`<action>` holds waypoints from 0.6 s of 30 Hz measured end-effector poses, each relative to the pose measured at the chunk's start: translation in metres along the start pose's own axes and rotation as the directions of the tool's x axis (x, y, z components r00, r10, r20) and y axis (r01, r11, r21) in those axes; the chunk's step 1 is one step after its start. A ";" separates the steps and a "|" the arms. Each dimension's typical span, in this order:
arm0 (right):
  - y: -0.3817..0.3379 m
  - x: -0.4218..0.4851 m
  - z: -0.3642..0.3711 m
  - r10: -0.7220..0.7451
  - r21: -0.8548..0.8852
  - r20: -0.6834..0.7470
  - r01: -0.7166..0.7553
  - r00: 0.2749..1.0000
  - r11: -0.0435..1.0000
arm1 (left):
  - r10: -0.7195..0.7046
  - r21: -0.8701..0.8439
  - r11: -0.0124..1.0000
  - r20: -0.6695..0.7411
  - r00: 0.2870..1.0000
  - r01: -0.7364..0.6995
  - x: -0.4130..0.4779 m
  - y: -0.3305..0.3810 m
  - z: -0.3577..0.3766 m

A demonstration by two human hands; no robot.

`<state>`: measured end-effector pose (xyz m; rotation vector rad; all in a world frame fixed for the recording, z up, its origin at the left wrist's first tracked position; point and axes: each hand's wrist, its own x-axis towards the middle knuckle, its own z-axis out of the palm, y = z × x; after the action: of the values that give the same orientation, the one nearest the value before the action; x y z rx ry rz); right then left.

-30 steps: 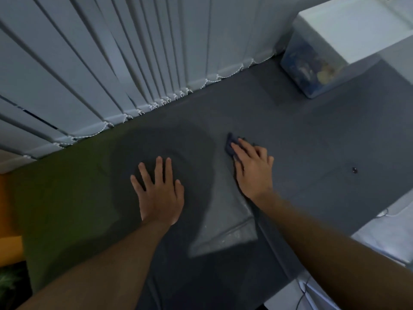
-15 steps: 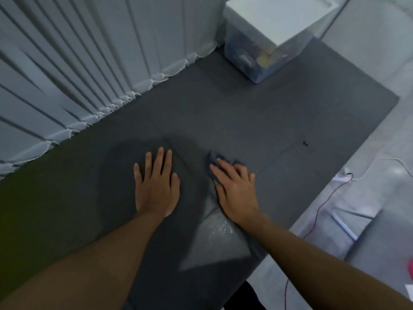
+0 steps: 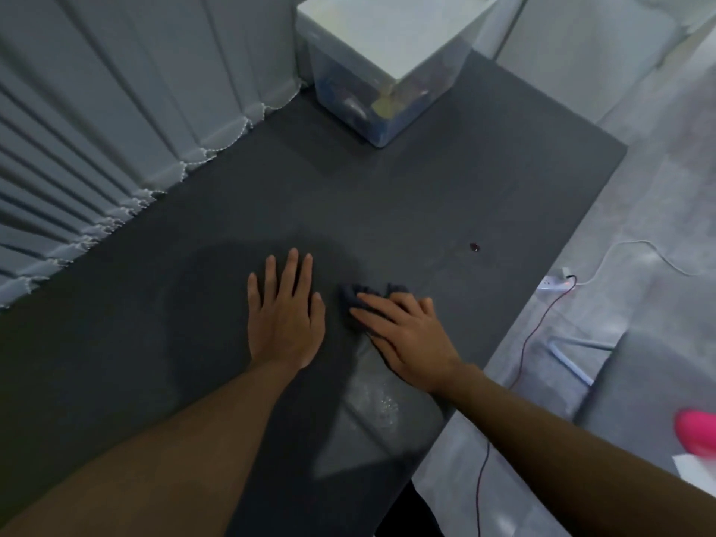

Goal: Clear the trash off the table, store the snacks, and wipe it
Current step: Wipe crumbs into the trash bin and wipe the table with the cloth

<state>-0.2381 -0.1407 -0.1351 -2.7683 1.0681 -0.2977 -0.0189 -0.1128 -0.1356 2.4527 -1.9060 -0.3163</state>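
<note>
Two hands lay mid-frame on the table point(image 3: 426, 195): left hand point(image 3: 284, 323) flat, fingers spread; right hand point(image 3: 407, 335) pressed the cloth point(image 3: 352, 298) down, fingers straight. Speck point(image 3: 474, 247) sat right of centre; short strokes would likely miss it.

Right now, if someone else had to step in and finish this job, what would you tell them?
Left hand: flat and open on the table, holding nothing.
Right hand: pressing a dark cloth onto the table, just beside the other hand.
The clear bin, lid on, stands at the far end; its contents are blurred but look like packets.
Done, it seems: no loose snacks or wrappers show on the tabletop; a wet sheen lies near the front edge.
Left: wipe the rest, including the small dark speck toward the right edge.
</note>
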 end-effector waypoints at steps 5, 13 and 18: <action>0.060 0.010 -0.013 0.392 -0.029 -0.069 -0.395 0.917 0.918 | 0.034 -0.046 0.998 0.005 0.999 -0.034 0.026 0.039 -0.001; 0.101 -0.007 -0.019 0.217 -0.093 -0.047 -0.221 0.975 0.971 | -0.068 0.036 0.997 -0.021 0.997 0.069 0.043 0.079 0.011; 0.149 0.017 -0.029 0.637 0.037 -0.136 -0.639 0.758 0.768 | -0.074 0.060 0.995 -0.022 0.997 0.075 0.045 0.079 0.012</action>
<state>-0.3286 -0.2634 -0.1375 -2.2150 1.9641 -0.3872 -0.0864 -0.1746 -0.1424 2.5600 -1.8476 -0.2381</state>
